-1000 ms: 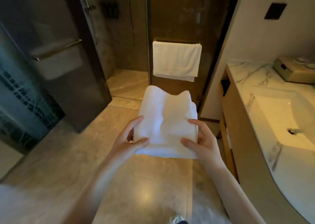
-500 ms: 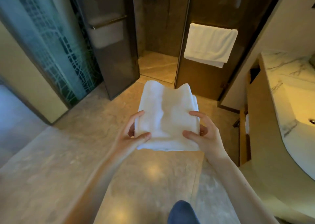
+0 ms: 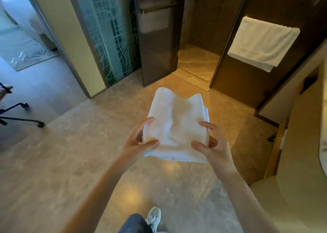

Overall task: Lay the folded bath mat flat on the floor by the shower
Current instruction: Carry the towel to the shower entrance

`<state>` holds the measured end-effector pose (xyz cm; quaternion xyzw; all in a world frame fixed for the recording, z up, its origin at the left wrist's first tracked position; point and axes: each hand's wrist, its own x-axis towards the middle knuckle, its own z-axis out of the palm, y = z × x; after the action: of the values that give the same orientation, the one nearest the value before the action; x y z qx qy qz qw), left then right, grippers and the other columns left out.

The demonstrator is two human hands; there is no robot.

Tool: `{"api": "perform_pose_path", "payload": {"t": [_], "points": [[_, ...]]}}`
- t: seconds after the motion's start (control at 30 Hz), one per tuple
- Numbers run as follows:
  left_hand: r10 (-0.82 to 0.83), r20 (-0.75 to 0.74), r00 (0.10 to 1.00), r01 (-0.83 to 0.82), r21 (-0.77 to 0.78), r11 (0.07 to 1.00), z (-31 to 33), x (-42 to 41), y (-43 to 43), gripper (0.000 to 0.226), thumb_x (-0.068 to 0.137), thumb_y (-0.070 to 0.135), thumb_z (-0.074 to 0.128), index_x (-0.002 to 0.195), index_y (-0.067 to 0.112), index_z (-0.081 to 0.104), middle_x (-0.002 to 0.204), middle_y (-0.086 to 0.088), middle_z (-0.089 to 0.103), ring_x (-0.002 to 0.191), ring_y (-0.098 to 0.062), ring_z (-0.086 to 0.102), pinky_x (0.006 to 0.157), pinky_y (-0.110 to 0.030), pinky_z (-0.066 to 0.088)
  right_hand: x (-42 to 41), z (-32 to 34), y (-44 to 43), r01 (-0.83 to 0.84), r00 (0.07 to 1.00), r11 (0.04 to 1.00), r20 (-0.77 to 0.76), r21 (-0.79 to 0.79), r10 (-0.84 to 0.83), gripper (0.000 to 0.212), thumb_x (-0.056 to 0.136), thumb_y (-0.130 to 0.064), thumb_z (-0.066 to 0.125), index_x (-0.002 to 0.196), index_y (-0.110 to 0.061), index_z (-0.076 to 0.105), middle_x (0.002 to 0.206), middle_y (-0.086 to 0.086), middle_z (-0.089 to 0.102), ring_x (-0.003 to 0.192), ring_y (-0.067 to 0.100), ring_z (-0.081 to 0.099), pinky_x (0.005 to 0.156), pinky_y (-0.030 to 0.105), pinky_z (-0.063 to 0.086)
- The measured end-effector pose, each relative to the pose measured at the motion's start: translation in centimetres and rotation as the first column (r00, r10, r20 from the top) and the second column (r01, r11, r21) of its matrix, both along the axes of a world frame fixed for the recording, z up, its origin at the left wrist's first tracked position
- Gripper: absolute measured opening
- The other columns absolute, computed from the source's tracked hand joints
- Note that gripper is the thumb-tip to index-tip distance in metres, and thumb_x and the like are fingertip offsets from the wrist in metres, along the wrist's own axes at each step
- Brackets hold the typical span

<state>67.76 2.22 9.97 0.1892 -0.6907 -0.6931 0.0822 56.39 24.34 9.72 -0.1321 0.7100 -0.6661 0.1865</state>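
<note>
A white bath mat (image 3: 177,124), folded into a thick rectangle, is held level in the air above the beige marble floor (image 3: 70,162). My left hand (image 3: 139,142) grips its near left corner, thumb on top. My right hand (image 3: 210,146) grips the near right corner the same way. The shower opening (image 3: 196,62) lies straight ahead beyond the mat, with its dark glass door (image 3: 157,38) swung open to the left.
A white towel (image 3: 261,43) hangs on the dark panel right of the shower. The vanity cabinet (image 3: 290,153) runs along the right. A doorway (image 3: 26,38) at left leads to a carpeted room; black wheeled legs (image 3: 21,116) stand there. My shoe (image 3: 154,216) is below.
The view has pulled back and swung left, so the shower and towel sit farther away and the doorway has come into sight. Both hands keep the same hold on the folded mat.
</note>
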Motion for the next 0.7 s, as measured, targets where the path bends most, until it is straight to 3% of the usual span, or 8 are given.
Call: {"api": "perform_pose_path", "payload": {"t": [0.13, 0.33, 0.53, 0.7], "points": [[0.063, -0.001, 0.998, -0.063, -0.008, 0.998, -0.4, 2.6, 0.4, 0.065, 0.084, 0.0, 0.072, 0.138, 0.028, 0.048, 0.128, -0.008, 0.061, 0.102, -0.014, 0.064, 0.08, -0.028, 0.056, 1.4, -0.4, -0.3, -0.059, 0.998, 0.998, 0.023, 0.02, 0.059, 0.061, 0.077, -0.002, 0.077, 0.117, -0.044, 0.06, 0.091, -0.001, 0.077, 0.086, 0.019, 0.073, 0.072, 0.036, 0.061], [0.13, 0.0, 0.992, -0.13, -0.029, 0.991, -1.1, 5.0, -2.2, 0.065, 0.082, 0.006, 0.076, 0.134, 0.037, 0.051, 0.121, 0.004, 0.064, 0.105, -0.017, 0.065, 0.086, -0.038, 0.058, 2.6, -0.7, -3.2, -0.111, 0.994, 0.993, 0.028, 0.034, 0.11, 0.061, 0.076, -0.004, 0.078, 0.118, -0.044, 0.06, 0.093, 0.002, 0.077, 0.088, 0.023, 0.073, 0.076, 0.04, 0.061], [0.126, -0.002, 0.992, -0.126, -0.051, 0.991, -2.5, 4.8, -8.7, 0.064, 0.084, 0.015, 0.076, 0.128, 0.054, 0.051, 0.124, 0.008, 0.061, 0.102, -0.01, 0.066, 0.083, -0.037, 0.06, 1.9, -1.1, -9.6, -0.139, 0.99, 0.989, 0.03, 0.044, 0.138, 0.064, 0.075, -0.006, 0.079, 0.123, -0.043, 0.057, 0.093, -0.001, 0.077, 0.085, 0.016, 0.073, 0.063, 0.028, 0.059], [0.081, -0.027, 0.996, -0.082, -0.048, 0.995, -2.9, 2.9, -17.8, 0.064, 0.084, 0.019, 0.076, 0.127, 0.057, 0.049, 0.129, 0.019, 0.053, 0.101, 0.002, 0.064, 0.074, -0.023, 0.058, 0.4, -1.5, -18.5, -0.107, 0.994, 0.994, 0.032, 0.022, 0.106, 0.064, 0.074, -0.002, 0.078, 0.118, -0.044, 0.06, 0.091, -0.001, 0.077, 0.082, 0.016, 0.073, 0.061, 0.024, 0.056]]}}
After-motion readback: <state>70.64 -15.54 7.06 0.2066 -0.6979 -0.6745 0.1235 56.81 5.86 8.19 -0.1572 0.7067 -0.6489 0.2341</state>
